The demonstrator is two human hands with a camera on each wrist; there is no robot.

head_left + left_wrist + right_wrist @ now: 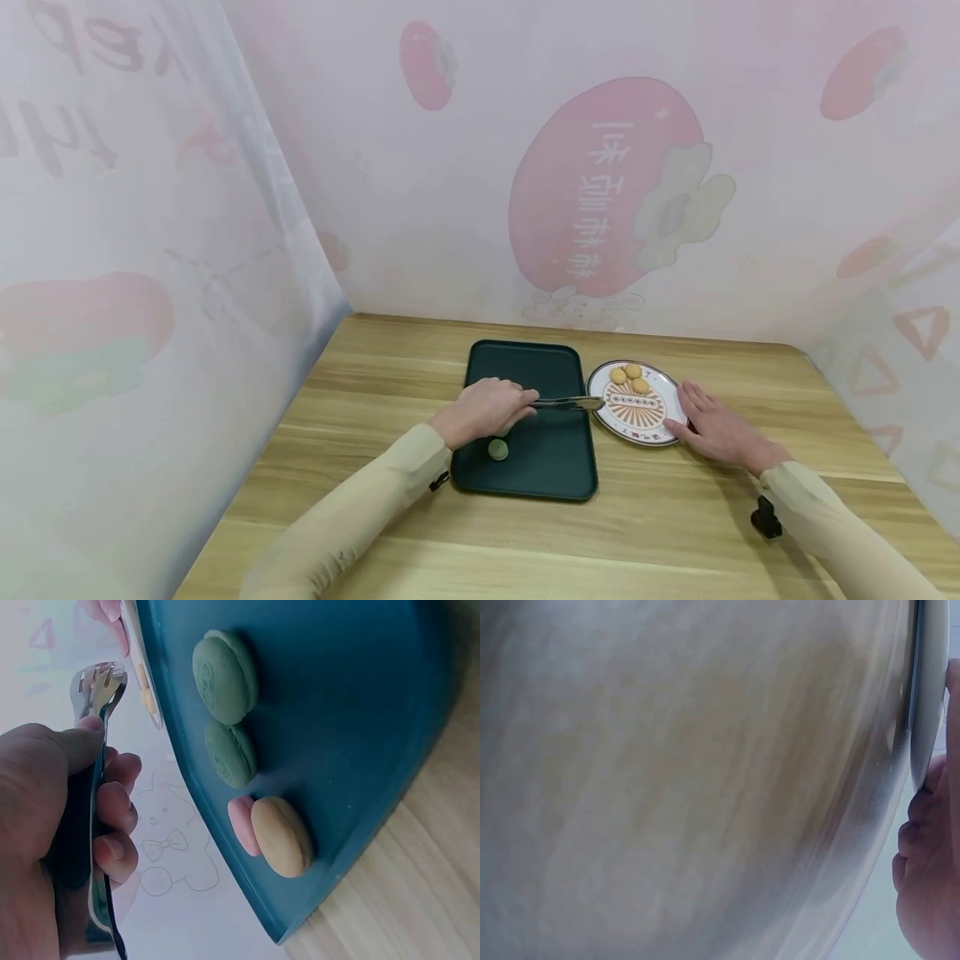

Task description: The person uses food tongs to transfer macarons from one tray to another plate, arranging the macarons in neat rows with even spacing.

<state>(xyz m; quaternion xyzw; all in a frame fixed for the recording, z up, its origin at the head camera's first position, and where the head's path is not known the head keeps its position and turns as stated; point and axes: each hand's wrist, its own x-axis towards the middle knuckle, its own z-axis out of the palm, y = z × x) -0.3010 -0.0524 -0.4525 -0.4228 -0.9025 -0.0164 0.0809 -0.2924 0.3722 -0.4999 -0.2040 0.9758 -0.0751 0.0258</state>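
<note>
One left hand (491, 408) has its grip closed around one pair of tongs (562, 403), above one tray (558, 454) with four macarons (225, 679): two green, one pink, one tan. Rightward, one plate (637, 421) bears three cookies (640, 386); one right hand (720, 429), fingers extended, touches its rim.

Wood-grain table (645, 508) beside pale, pink-patterned hangings (450, 208)
</note>
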